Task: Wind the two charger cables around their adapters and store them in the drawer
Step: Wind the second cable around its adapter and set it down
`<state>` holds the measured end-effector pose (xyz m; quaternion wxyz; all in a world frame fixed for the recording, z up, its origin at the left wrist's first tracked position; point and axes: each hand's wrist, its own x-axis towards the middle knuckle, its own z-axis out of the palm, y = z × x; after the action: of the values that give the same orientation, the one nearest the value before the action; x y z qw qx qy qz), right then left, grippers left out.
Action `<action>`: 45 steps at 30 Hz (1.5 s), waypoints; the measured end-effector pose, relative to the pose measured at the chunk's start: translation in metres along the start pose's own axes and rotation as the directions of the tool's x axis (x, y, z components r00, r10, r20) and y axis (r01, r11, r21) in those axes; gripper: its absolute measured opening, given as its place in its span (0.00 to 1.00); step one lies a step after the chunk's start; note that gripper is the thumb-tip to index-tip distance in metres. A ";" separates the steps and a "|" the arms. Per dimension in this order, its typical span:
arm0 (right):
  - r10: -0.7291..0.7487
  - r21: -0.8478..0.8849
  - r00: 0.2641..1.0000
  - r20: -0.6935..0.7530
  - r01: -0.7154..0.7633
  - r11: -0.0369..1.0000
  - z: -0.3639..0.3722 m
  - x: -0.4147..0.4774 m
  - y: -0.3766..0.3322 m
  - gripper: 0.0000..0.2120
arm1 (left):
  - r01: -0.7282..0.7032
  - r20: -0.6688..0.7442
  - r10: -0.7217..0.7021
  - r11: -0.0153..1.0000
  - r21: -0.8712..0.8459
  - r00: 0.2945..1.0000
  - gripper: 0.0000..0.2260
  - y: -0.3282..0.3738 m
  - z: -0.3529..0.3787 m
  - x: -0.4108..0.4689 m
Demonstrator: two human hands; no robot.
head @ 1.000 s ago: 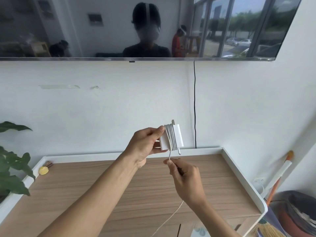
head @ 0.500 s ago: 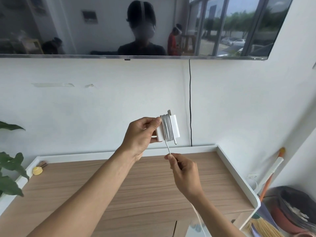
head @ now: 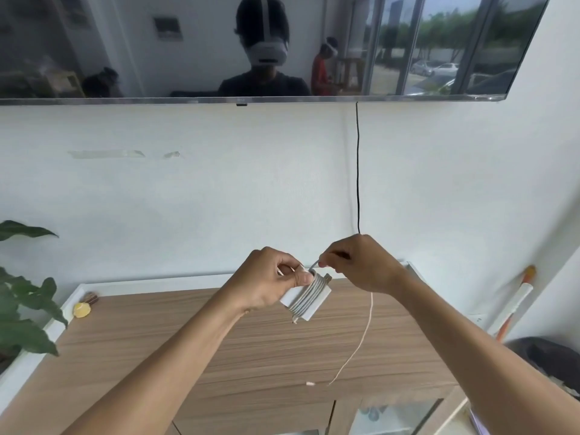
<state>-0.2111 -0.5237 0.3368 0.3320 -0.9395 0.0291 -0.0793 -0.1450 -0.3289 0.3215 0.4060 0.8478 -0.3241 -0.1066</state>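
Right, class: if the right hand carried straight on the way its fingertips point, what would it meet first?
Most likely the left hand, whose fingers grip the charger just beyond where the right hand pinches the cable. Depth is unclear, so it might brush the charger first.

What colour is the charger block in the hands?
The charger block is white, its wound cable pale grey; head view shows it.
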 end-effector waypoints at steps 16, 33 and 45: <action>-0.295 -0.222 0.894 -0.337 0.229 0.948 0.062 -0.029 -0.046 0.15 | 0.173 -0.195 -0.319 0.830 -0.531 0.928 0.11 -0.015 -0.019 0.007; -0.172 0.143 0.851 -0.496 0.276 0.950 0.103 -0.050 -0.018 0.11 | 0.156 -0.036 -0.305 0.581 -0.799 0.952 0.11 0.018 -0.020 0.010; -0.146 0.024 0.956 -0.256 0.157 0.987 0.055 -0.013 0.019 0.15 | 0.038 -0.069 -0.085 0.859 -0.511 0.994 0.13 0.023 -0.006 -0.011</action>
<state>-0.2152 -0.5030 0.2807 0.3390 -0.9136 -0.0028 -0.2244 -0.1615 -0.3291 0.3418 0.6255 0.7246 -0.2387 -0.1636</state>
